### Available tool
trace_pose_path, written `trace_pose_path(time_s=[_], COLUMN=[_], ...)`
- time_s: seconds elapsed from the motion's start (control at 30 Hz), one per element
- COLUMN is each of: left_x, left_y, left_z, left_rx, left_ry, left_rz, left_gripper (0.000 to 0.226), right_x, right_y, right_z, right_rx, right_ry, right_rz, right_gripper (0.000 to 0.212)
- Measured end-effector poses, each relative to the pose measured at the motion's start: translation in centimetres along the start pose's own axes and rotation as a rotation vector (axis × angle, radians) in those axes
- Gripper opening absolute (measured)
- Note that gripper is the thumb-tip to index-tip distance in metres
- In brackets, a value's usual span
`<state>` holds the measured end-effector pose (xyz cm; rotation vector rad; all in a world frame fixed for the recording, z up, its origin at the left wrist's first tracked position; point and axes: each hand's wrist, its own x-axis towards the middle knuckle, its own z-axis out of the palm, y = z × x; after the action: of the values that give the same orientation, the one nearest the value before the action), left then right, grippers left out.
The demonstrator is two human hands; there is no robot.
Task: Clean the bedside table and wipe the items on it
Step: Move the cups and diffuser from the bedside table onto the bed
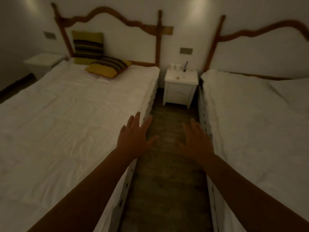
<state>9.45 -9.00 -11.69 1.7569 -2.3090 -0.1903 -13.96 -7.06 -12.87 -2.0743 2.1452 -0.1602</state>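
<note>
A white bedside table [180, 91] stands against the far wall between two beds. On its top sit two pale cups [174, 66] at the back left, a dark upright object [185, 66] at the back, and a few small bits [177, 78] near the middle. My left hand [134, 137] and my right hand [196, 140] are stretched out in front of me over the aisle, palms down, fingers spread, holding nothing. Both hands are well short of the table.
A narrow tiled aisle [167, 173] runs between the left bed [70, 114] and the right bed [259, 123]. Striped cushions [100, 61] lie at the left bed's head. A second white table [43, 61] stands at the far left. The room is dim.
</note>
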Motion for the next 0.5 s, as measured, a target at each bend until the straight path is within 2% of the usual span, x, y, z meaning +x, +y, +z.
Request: trace_pose_path(time_s=[0.2,0.5], left_x=[9.1,24.2], left_y=[4.4,1.9], left_z=[2.7,6.2], left_rx=[0.039,0.041], left_ry=[-0.021,-0.017], left_rz=[0.122,0.166], left_gripper=[0.086,0.088], right_x=[5.6,19.3], right_y=[7.0,9.7], right_z=[-2.5,-1.4], right_rx=[-0.064,-0.078], right_ry=[0.007,-0.008], right_rz=[0.099,0.148], right_gripper=[0.096,0.093])
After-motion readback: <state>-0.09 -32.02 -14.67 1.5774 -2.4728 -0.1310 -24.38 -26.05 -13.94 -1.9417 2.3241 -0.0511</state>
